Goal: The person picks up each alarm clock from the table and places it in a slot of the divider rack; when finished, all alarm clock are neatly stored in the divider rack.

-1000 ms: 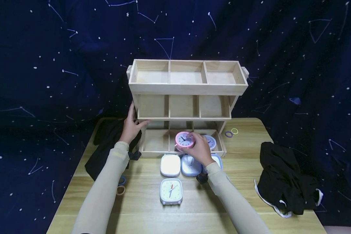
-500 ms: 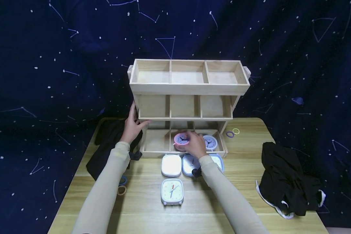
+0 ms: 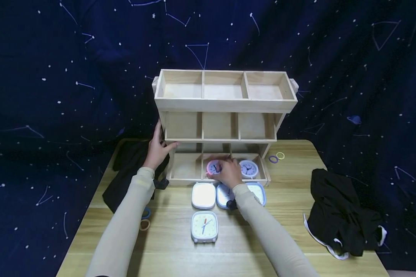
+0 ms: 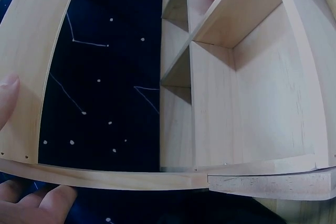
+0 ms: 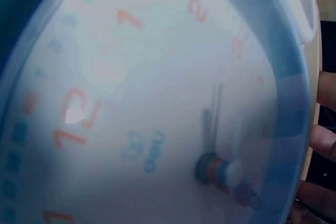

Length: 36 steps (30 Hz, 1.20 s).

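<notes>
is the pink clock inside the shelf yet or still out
Inside: the pink clock sits in the bottom middle compartment of the wooden shelf, right hand gripping it.

I see the bottom-left compartment of the three-tier wooden shelf (image 3: 184,166) open at eleven o'clock. The round pink clock (image 3: 213,167) fills the middle bay, the round lilac clock (image 3: 248,168) the right. Three square clocks (image 3: 203,195) crowd the shelf's front edge.

sleeves: long, snug, pale beige, both arms | cuffs: at wrists | wrist straps: small, dark | hands: bare
</notes>
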### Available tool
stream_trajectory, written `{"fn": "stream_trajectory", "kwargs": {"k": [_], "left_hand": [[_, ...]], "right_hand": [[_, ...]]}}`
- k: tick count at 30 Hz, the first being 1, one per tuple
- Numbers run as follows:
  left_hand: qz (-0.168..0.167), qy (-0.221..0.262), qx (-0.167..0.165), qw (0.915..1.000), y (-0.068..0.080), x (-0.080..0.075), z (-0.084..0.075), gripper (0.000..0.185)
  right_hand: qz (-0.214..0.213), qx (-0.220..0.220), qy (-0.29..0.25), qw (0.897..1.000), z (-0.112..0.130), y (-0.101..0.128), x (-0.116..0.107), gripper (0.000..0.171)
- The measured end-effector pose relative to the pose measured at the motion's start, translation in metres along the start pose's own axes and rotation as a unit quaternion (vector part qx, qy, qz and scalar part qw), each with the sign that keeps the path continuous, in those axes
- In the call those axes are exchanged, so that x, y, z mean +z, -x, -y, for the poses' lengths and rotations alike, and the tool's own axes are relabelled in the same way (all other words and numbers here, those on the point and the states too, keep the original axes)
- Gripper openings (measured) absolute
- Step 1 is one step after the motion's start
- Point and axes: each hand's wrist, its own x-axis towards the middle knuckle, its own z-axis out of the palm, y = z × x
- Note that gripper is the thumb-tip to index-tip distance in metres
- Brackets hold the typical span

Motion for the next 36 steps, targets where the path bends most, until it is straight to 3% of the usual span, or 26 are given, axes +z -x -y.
{"fn": "stream_trajectory", "kwargs": {"k": [8, 14, 19, 26, 36], "left_hand": [[0.009, 0.001, 0.003, 1.0000, 0.013, -0.001, -0.027, 0.113], [0.008, -0.002, -0.005, 1.0000, 0.014, -0.001, -0.029, 0.111], [0.008, -0.001, -0.004, 1.0000, 0.014, -0.002, -0.028, 0.112], [0.011, -0.002, -0.007, 0.9999, 0.014, -0.001, -0.029, 0.111], [0.010, -0.002, -0.008, 0.9999, 0.015, -0.001, -0.031, 0.111]], "right_hand": [[-0.005, -0.012, -0.025, 1.000, -0.004, 0.001, -0.004, 0.034], [-0.028, -0.041, -0.037, 0.998, -0.006, 0.010, -0.005, 0.025], [-0.065, -0.075, -0.036, 0.994, -0.003, 0.026, -0.008, 0.030], [-0.117, -0.111, -0.075, 0.984, 0.006, 0.064, -0.018, 0.026], [-0.059, -0.128, -0.103, 0.985, 0.010, 0.135, -0.022, 0.033]]}}
